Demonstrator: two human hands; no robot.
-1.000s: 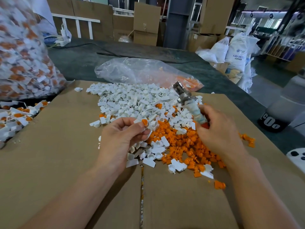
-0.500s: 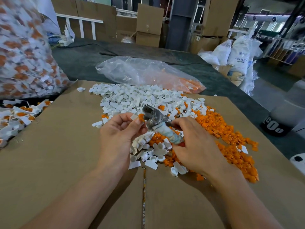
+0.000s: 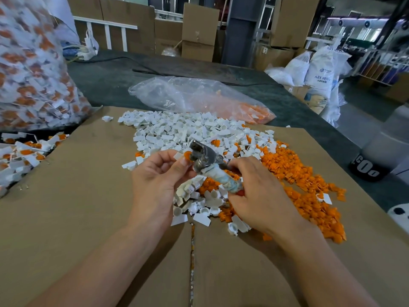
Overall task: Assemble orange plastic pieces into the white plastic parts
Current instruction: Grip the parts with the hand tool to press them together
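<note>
The left grip (image 3: 155,185) pinches one white part (image 3: 178,155) between thumb and forefinger, with an orange piece (image 3: 187,155) at its end, just in front of the white pile (image 3: 188,129). The right grip (image 3: 259,196) is wrapped round the taped handle of the tool (image 3: 204,157). The tool's metal head sits against the orange piece, but actual contact cannot be confirmed. The orange pile (image 3: 298,173) lies right of the white pile and touches it, and both rest on cardboard (image 3: 66,207). The parts appear light, stiff and smooth, so they are likely to slip or flick away under tool pressure. Hold the white part by its flat tab, clear of the socket. Keep the piece square to the socket, as excess force may crack thin walls.
</note>
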